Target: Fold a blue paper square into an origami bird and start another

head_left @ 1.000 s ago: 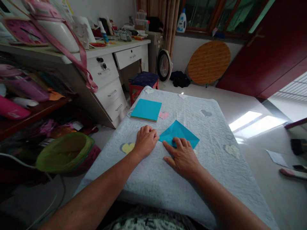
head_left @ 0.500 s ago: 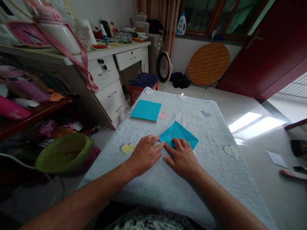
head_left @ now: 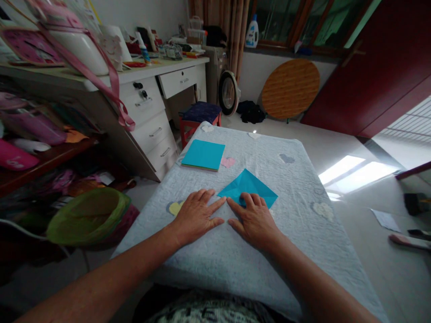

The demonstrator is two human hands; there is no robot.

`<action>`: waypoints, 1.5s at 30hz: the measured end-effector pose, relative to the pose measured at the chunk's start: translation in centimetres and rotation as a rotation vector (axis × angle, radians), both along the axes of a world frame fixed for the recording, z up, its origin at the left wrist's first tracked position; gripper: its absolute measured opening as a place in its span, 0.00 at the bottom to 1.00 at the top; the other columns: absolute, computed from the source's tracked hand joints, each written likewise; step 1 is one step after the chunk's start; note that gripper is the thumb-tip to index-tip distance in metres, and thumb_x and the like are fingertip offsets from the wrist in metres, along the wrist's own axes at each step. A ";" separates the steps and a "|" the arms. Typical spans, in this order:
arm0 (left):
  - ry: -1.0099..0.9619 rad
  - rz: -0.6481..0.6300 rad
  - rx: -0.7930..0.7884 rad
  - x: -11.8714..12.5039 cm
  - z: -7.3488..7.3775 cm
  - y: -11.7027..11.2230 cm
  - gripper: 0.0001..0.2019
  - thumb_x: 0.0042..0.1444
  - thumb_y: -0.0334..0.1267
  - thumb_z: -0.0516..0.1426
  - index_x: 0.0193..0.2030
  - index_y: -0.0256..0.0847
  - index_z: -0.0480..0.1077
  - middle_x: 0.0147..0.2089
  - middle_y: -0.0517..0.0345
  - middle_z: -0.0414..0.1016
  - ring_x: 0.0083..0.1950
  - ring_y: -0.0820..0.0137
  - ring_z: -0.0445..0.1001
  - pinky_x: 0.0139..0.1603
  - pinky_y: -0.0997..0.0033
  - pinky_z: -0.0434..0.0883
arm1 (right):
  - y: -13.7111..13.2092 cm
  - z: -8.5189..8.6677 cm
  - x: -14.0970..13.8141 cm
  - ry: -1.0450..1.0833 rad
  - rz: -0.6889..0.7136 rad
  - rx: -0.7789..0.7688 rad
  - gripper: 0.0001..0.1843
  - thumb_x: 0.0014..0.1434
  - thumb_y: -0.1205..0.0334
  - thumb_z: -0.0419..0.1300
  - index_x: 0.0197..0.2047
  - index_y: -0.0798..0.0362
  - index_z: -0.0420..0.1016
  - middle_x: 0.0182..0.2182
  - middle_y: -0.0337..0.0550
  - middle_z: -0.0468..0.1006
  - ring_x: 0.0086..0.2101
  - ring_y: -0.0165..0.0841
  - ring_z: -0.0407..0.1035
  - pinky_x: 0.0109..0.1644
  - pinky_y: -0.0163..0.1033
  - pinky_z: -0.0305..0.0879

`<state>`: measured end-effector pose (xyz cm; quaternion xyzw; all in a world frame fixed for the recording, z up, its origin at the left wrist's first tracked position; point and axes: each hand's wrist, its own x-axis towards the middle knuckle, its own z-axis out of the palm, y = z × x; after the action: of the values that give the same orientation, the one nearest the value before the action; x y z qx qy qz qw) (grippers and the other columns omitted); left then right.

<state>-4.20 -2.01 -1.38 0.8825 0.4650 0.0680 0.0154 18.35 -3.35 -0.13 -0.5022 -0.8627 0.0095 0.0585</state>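
A blue sheet of origami paper (head_left: 249, 183) with crease lines lies on the cloth-covered table, one corner pointing away from me. My right hand (head_left: 254, 220) rests over its near part, fingers spread, fingertips pressing on the paper; that near part is hidden under the hand. Flat on the cloth beside the paper's left corner is my left hand (head_left: 197, 215), its fingers spread and its index fingertip close to the right index finger. Farther back on the left sits a square stack of blue paper (head_left: 204, 154).
The table wears a pale cloth (head_left: 289, 251) with heart patches. A red stool (head_left: 202, 114) stands past its far left corner. To the left are a white desk (head_left: 148, 107) and a bin with a green liner (head_left: 89, 215). A round wooden board (head_left: 291, 89) leans against the far wall.
My left hand has slid slightly left, off the paper's left corner, and its thumb and fingers are spread wider. My right hand stays on the paper. The view has shifted a little.
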 end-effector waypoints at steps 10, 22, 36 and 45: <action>0.054 0.120 0.068 -1.1 0.0 0.4 0.30 0.62 0.57 0.55 0.67 0.45 0.63 0.64 0.41 0.67 0.62 0.48 0.64 0.57 0.47 0.64 | 0.0 0.1 0.1 -0.005 -0.002 -0.004 0.30 0.65 0.39 0.51 0.67 0.39 0.63 0.54 0.52 0.67 0.50 0.49 0.59 0.54 0.53 0.57; -0.070 -0.208 0.020 1.9 -1.1 0.0 0.26 0.69 0.47 0.49 0.69 0.35 0.58 0.70 0.46 0.63 0.70 0.61 0.61 0.69 0.59 0.58 | -0.4 0.3 0.3 -0.004 0.003 -0.008 0.30 0.66 0.40 0.50 0.65 0.45 0.65 0.56 0.52 0.68 0.52 0.48 0.60 0.56 0.52 0.56; -0.014 -0.136 0.050 2.9 -0.3 -0.4 0.25 0.66 0.49 0.54 0.64 0.37 0.66 0.65 0.44 0.69 0.66 0.56 0.67 0.63 0.55 0.63 | -3.6 -0.1 5.9 -0.078 -0.069 0.043 0.27 0.67 0.45 0.54 0.65 0.46 0.66 0.62 0.52 0.68 0.59 0.49 0.59 0.63 0.56 0.50; -0.005 -0.130 0.029 3.0 -0.2 -0.5 0.25 0.65 0.48 0.56 0.64 0.36 0.66 0.66 0.43 0.68 0.66 0.54 0.66 0.62 0.54 0.63 | -5.5 0.0 8.1 -0.050 -0.122 0.060 0.24 0.66 0.49 0.57 0.63 0.47 0.69 0.60 0.51 0.70 0.57 0.48 0.61 0.63 0.56 0.50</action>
<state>-1.24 -2.47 -1.58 0.9109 0.4055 0.0759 0.0080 26.44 -8.84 -0.17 -0.5519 -0.8316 -0.0322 0.0526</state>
